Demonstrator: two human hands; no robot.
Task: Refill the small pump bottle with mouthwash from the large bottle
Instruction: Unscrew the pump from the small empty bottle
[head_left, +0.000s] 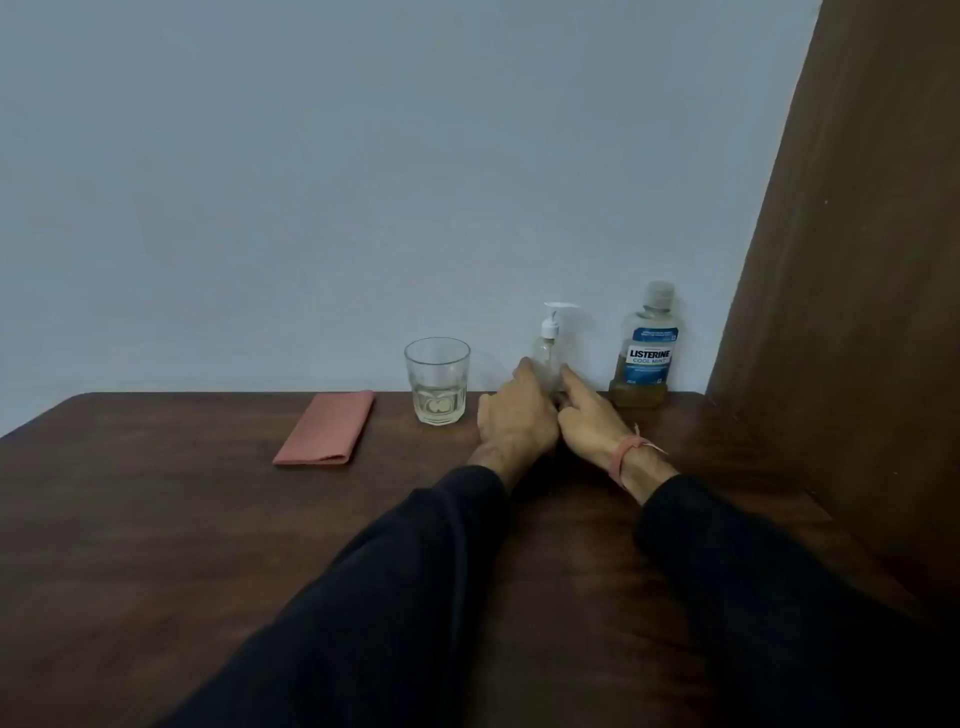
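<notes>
Folded pink cloth lies flat on dark table. Glass stands upright beside it. Left hand and right hand flank small pump bottle at table rear; fingers extended, touching its base, grip not confirmed. Large bottle stands just right, against wall, cap on

Small clear pump bottle with a white pump on top, standing straight up, right between the fingertips of both hands. Big mouthwash bottle with a blue label and clear cap, standing up too, a little yellow liquid at the bottom, just right of the hands.
</notes>
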